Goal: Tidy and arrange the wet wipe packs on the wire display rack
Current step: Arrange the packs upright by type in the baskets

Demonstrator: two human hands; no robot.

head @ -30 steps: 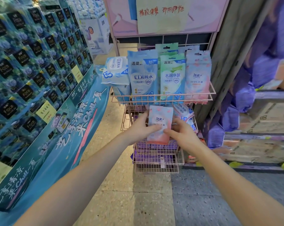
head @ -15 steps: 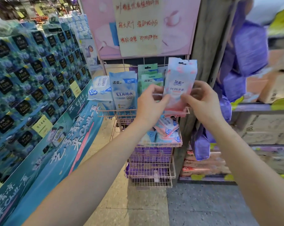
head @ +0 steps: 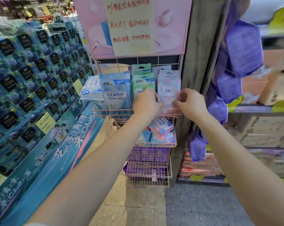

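The pink pack [head: 169, 92] sits lower than half a second ago. Then its top stood well above the neighbouring packs; now its bottom edge is down behind the front rim of the top basket [head: 108, 110], at the right end. A second ago it was held down in front of the middle basket [head: 161, 145].

Both hands hold this one pack. The left hand [head: 146, 104] has its fingers curled on the pack's left edge, and the right hand [head: 192, 103] pinches the right edge between thumb and fingers.

Room is tight. The pack's right edge is just beside the wooden post [head: 198, 46], and its left edge is close against the green pack [head: 143, 84], which the left hand partly covers. Above the packs the wire back panel is open up to the pink sign [head: 170, 30].

Across the front of the top basket there are four columns: a white-and-blue pack [head: 92, 90] leaning out at the left end, a blue pack [head: 115, 93], the green one, and the pink one. More packs stand behind them, too overlapped to count. The middle basket holds several loose packs lying tilted.
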